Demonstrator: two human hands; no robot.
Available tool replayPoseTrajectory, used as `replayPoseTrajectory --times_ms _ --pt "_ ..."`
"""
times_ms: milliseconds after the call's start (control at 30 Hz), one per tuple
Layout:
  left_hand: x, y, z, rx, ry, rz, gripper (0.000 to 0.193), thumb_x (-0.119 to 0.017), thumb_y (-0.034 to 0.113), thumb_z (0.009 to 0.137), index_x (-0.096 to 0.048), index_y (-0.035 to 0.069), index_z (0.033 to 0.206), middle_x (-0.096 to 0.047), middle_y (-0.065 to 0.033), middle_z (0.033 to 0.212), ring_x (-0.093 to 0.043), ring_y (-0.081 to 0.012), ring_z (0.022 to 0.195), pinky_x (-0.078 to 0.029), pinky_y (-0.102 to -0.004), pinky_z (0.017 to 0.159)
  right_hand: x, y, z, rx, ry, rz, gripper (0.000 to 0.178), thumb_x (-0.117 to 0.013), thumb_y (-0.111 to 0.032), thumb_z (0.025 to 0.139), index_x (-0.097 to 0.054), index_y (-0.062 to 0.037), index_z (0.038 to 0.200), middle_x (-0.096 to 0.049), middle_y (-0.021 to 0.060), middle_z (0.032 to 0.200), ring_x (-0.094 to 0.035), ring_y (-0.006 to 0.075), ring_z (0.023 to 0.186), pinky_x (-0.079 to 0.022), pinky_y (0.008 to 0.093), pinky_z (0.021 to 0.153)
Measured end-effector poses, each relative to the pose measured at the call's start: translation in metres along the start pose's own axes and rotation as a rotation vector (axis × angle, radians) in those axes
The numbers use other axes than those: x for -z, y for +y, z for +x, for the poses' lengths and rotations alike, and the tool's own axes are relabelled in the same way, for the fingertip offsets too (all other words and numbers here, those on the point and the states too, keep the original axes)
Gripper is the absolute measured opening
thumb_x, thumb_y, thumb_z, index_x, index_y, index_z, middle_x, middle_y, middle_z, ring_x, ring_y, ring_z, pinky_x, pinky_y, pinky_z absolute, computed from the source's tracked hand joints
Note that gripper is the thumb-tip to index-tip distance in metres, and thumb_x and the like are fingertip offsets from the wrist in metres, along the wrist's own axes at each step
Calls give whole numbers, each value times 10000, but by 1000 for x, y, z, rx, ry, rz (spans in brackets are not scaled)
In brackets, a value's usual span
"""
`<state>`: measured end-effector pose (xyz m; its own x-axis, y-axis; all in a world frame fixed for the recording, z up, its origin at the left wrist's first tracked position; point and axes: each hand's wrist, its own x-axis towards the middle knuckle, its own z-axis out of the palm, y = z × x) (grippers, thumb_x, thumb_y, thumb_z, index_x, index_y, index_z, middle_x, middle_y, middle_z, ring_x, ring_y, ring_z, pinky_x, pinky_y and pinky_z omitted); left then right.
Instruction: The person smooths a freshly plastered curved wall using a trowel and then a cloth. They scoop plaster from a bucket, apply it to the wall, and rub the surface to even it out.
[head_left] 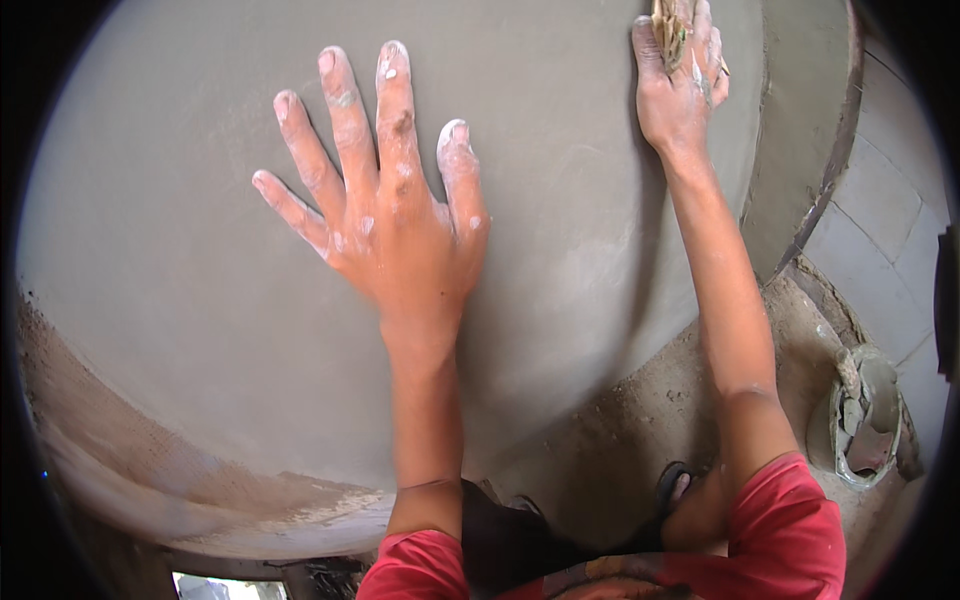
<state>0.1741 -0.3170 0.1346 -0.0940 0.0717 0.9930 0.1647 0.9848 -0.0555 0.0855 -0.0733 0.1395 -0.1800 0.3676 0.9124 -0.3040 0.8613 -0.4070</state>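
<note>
Left hand (395,225) spreads flat, fingers open, on the grey curved wall (180,250) filling mid-frame. Right hand (680,85), top right, grips a brush (668,25). Risk: that leaning palm could dent the wet surface.

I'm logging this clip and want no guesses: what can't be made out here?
- Tool in the right hand: head view, cut off by the top edge and wrapped by the fingers.
- Grey plastered surface under the left hand: palm hides the contact.
- Bucket contents: small, bent near the rim.
- Foot in sandal: mostly hidden by the right arm.
</note>
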Motion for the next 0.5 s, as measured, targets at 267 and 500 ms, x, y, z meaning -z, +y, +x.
replayPoseTrajectory --times_ms 267,500 --pt "-3 4 2 -3 48 -30 586 -646 354 956 -585 273 1534 -482 -88 1647 -305 -424 1577 -108 -725 1237 24 -47 -51 548 -47 -25 723 -635 -404 928 -504 -86 1563 -315 359 1633 -294 567 1480 -216 667 1173" --pt "-5 3 5 14 48 -24 569 -649 344 965 -594 254 1525 -482 -97 1646 -315 -428 1570 -103 -729 1233 8 -40 -17 427 36 -60 743 -630 -479 957 -474 -134 1595 -330 311 1651 -308 493 1503 -190 598 1204"
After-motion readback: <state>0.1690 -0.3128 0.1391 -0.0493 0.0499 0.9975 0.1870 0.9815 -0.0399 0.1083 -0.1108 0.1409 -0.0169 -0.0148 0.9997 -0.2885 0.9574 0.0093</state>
